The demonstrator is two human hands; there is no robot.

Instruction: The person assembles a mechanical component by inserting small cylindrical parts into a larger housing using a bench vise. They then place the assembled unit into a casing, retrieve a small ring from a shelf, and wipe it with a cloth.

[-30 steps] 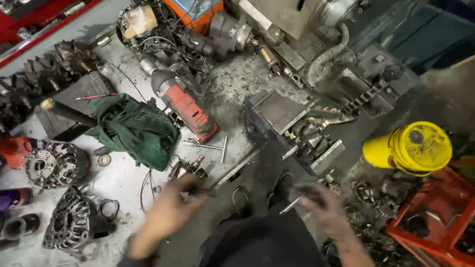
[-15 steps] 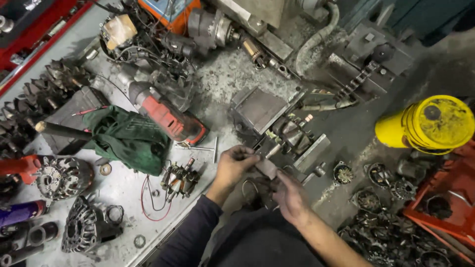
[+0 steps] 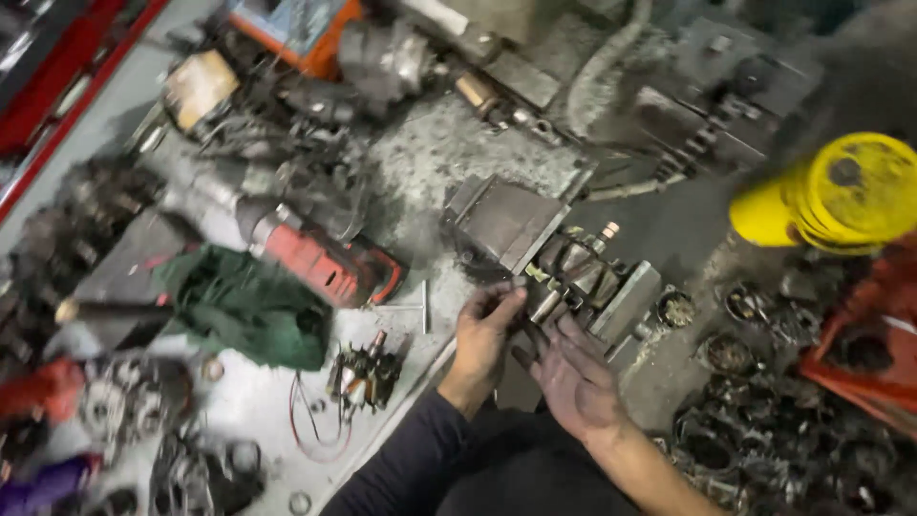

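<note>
While both hands sit at lower centre of the frame, they meet at a greasy metal assembly (image 3: 587, 272) just right of centre on the bench (image 3: 430, 162). Left hand (image 3: 485, 336): fingers curled, tips pressed on the assembly's lower left edge; looks like a pinch on a small silvery part there, but blur hides exactly what. Right hand (image 3: 571, 375): open, fingers spread flat, tips touching the assembly's underside; not gripping anything. Dark sleeve on the left forearm, right forearm bare.

The assembly lies tilted, with a copper-coloured stub at its top end, butted against a flat grey metal block (image 3: 506, 222) to its upper left.

Around it:
- red power tool (image 3: 320, 263), left of centre, lying diagonally
- green rag (image 3: 244, 308) crumpled just below-left of the tool, touching it
- small wired part (image 3: 368, 375) with a red wire loop, left of the left hand, near but apart
- T-shaped metal key (image 3: 415, 306) between the tool and the left hand
- yellow plastic container (image 3: 841, 196) on its side, upper right, well apart
- dark round parts (image 3: 731, 354) scattered at lower right, near the right hand
- orange box (image 3: 296, 33) at top, left of centre
- grey hose (image 3: 607, 57) curving at top centre

Far left edge is blurred: more dark mechanical parts, can't tell which.
</note>
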